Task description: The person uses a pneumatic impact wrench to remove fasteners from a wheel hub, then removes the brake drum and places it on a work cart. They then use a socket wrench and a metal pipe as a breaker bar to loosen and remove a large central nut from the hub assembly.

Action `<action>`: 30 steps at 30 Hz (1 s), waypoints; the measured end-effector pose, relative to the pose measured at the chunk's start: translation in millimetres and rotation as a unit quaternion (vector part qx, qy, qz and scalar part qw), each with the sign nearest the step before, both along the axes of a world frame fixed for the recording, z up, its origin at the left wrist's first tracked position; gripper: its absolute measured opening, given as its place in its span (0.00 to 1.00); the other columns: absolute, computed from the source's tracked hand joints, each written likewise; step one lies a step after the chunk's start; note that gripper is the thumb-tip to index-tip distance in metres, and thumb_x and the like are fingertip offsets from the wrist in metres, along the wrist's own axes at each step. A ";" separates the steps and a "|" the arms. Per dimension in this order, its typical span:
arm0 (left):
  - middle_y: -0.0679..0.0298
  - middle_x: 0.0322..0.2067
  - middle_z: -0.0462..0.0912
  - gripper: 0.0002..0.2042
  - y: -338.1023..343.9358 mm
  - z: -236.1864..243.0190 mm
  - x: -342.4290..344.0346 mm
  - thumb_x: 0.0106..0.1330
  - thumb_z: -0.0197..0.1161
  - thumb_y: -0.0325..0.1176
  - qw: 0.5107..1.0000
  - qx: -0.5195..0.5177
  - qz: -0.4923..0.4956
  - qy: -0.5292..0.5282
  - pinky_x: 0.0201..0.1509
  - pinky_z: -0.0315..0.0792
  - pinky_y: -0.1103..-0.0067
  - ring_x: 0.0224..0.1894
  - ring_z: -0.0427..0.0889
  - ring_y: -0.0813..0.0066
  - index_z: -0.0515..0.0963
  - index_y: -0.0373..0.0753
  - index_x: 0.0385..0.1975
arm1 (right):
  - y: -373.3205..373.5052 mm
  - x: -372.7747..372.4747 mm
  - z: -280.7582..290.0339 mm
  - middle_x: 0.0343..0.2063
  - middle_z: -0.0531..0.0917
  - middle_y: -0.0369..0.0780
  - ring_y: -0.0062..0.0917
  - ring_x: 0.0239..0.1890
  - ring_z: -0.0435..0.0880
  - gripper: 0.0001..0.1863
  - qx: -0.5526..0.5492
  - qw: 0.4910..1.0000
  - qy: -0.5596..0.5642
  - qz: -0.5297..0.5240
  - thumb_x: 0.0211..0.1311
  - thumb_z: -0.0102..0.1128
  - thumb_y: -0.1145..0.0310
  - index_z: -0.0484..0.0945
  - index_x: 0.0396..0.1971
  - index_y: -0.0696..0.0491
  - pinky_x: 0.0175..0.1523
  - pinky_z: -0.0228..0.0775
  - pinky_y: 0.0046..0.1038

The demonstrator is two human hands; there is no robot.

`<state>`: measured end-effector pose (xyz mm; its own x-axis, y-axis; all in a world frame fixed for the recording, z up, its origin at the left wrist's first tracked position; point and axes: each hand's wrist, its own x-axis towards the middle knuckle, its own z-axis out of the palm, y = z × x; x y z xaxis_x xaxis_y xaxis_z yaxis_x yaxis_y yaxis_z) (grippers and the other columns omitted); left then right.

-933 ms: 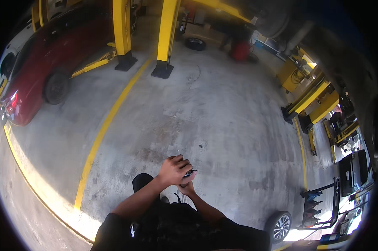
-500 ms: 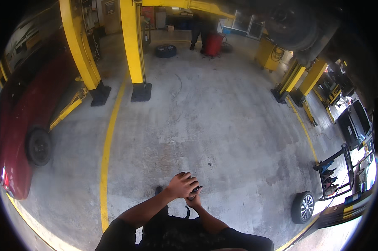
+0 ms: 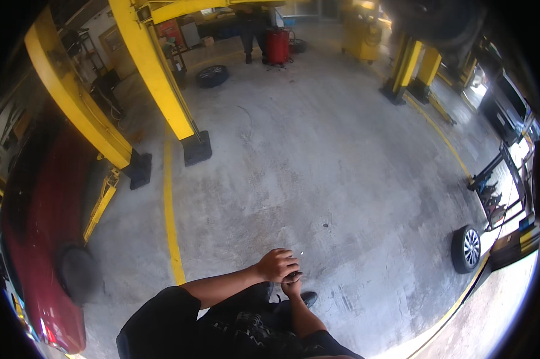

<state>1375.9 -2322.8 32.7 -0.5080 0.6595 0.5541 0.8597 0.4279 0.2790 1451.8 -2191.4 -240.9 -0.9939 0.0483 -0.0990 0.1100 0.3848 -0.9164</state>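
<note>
place: car repair garage, no question
floor: bare stained concrete floor (image 3: pixel 318 173) with a painted yellow line (image 3: pixel 171 221) marking the bay, around 8 o'clock
lifts: big yellow lift posts (image 3: pixel 153 72) at 10 to 11 o'clock, another pair (image 3: pixel 416 66) up at 1 o'clock
car: red car (image 3: pixel 40 239) parked in the bay at 9 o'clock
wheels: loose wheel (image 3: pixel 466 248) leaning at 4 o'clock, a tyre (image 3: pixel 212 76) lying flat near 11 o'clock
gear: red drum (image 3: pixel 278 46) at 12 o'clock, a rack of tools (image 3: pixel 491 191) at 3 o'clock
</note>
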 end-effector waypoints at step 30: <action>0.65 0.22 0.82 0.16 -48.4 210.1 75.3 0.75 0.49 0.33 0.875 0.168 -0.044 -0.451 0.24 0.65 0.87 0.22 0.72 0.91 0.78 0.32 0.26 | -11.7 120.8 28.3 0.30 0.85 0.51 0.43 0.37 0.87 0.16 0.017 0.992 -0.033 -0.117 0.48 0.69 0.65 0.83 0.36 0.57 0.41 0.76 0.36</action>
<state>1451.3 -2371.3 242.9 -0.7939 0.5952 0.1242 0.2505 0.1339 0.9588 1572.7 -2203.1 -212.6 -0.9463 0.2816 -0.1586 0.2602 0.3729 -0.8907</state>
